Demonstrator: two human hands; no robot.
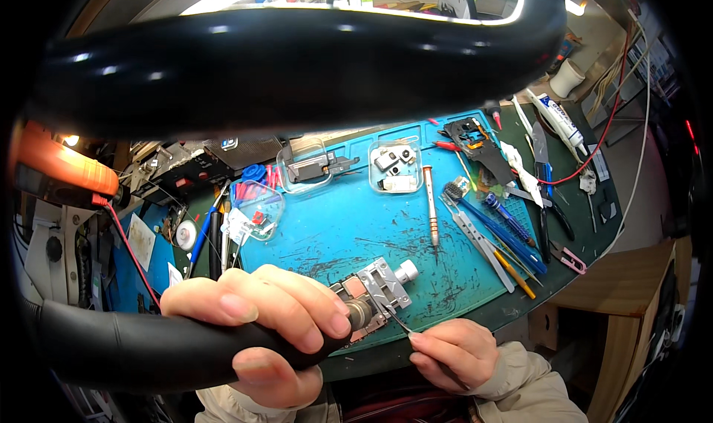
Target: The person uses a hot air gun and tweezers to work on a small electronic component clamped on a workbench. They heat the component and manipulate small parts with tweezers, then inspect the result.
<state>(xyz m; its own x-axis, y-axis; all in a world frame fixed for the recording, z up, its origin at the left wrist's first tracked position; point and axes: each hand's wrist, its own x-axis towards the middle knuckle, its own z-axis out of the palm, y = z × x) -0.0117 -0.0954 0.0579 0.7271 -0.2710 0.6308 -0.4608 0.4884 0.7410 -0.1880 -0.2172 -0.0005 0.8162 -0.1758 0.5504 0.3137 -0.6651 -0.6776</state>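
Note:
My left hand is wrapped round the black handle of a hot-air tool, whose ribbed metal nozzle sits over a small circuit board with pinkish parts. A silver metal clamp holder with a white knob holds the board on the blue mat, near the front edge. My right hand pinches a thin metal tweezer-like tool, its tip reaching in beside the clamp and board just right of the nozzle. The board is partly hidden behind the nozzle and my fingers.
The blue mat carries clear boxes of small parts, a screwdriver, brushes and tweezers, and pliers. An orange-black meter stands left. A black bar spans the upper view. A wooden cabinet is right.

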